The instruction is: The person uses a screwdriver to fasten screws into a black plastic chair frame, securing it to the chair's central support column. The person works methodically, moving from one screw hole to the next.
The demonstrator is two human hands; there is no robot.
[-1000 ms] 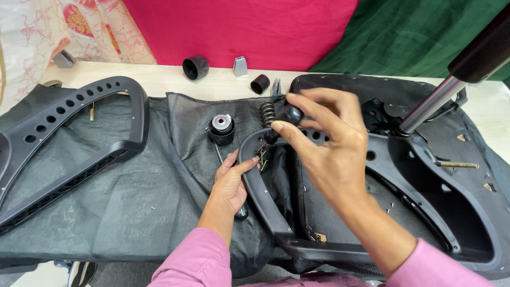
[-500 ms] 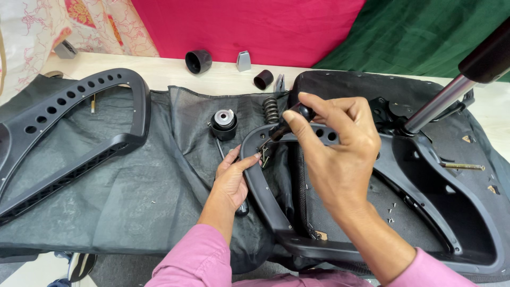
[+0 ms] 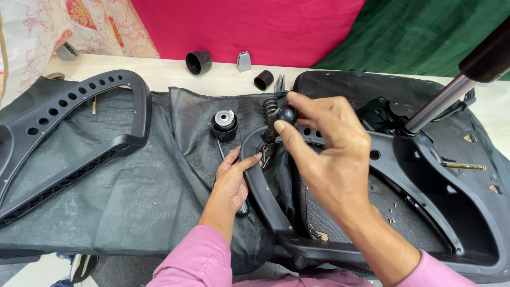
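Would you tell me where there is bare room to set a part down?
Free: dark cloth between armrest and left hand. Crowded: around the knob in the right hand, spring and seat base.

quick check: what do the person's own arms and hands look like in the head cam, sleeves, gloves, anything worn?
Both hands are bare: no gloves, rings, watch or wristband show on the left hand or the right hand. Each arm wears a pink long sleeve of plain fabric, pushed back so the forearms are uncovered: the left sleeve at bottom centre, the right sleeve at the bottom right edge. No markings show.
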